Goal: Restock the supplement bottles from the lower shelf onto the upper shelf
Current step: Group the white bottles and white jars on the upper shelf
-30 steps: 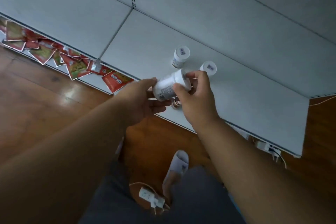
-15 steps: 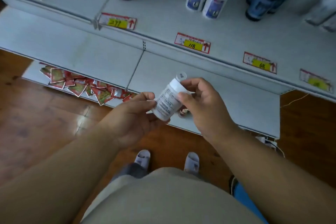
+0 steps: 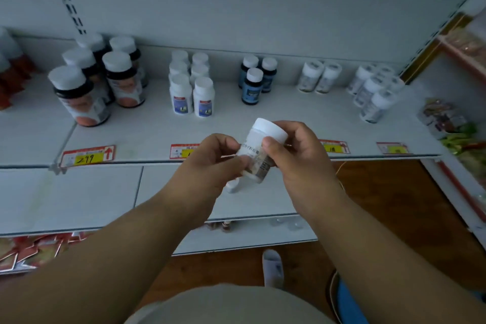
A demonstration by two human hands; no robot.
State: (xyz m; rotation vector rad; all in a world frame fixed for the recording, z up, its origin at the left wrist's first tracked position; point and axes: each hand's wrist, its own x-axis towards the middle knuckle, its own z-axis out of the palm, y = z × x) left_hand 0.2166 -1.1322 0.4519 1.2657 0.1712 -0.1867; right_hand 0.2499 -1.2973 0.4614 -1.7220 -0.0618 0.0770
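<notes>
Both hands hold one white supplement bottle point(image 3: 259, 151) with a white cap, in front of the upper shelf point(image 3: 289, 118). My left hand point(image 3: 213, 163) grips its lower side and my right hand point(image 3: 297, 151) grips its upper side near the cap. On the lower shelf point(image 3: 79, 197), another white bottle point(image 3: 232, 186) shows just beneath my left hand, mostly hidden. Matching white bottles point(image 3: 319, 76) stand at the back of the upper shelf.
The upper shelf also carries large dark bottles point(image 3: 81, 95), white bottles with blue labels point(image 3: 192, 89), blue bottles point(image 3: 256, 81) and more white bottles point(image 3: 376, 92). Price tags point(image 3: 88, 156) line its front edge. Red packets point(image 3: 31, 250) lie bottom left. Another rack point(image 3: 462, 134) stands right.
My view has lifted from the lower shelf to the upper shelf. Both hands have risen with the bottle, which now stands more upright, cap up.
</notes>
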